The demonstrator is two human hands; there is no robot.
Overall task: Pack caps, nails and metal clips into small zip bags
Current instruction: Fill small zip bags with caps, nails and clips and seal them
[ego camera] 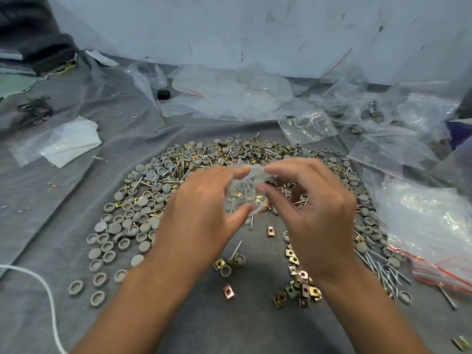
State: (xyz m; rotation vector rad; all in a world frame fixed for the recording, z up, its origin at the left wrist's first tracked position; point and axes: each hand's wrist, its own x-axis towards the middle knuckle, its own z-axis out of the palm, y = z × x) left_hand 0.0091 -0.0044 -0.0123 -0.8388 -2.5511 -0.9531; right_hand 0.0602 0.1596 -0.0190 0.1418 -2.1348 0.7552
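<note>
Grey cloth (76,190) covers the work surface, creased and running back to a scuffed pale wall (255,29). Both hands meet over the middle of it, holding one small zip bag (245,194) between them. Left hand (201,208) pinches the bag's left side, forefinger on its top edge and thumb at its lower edge. Right hand (309,203) pinches the top edge with forefinger and thumb, the other fingers curled loosely below. Inside the clear bag show a few nails and a brass-coloured clip.

Around and beyond the hands spreads a wide arc of loose grey caps (120,226), mixed toward the far side with nails and clips. A cluster of metal clips (301,284) lies near, just right of centre, and a bundle of nails (383,272) lies further right, beside a stack of red-striped zip bags (434,251). More empty clear bags (306,129) litter the far side. A small black block (163,94) sits far left of centre, a white cord (43,284) crosses the near left corner, and a folded plastic sheet (63,144) rests on the left.
</note>
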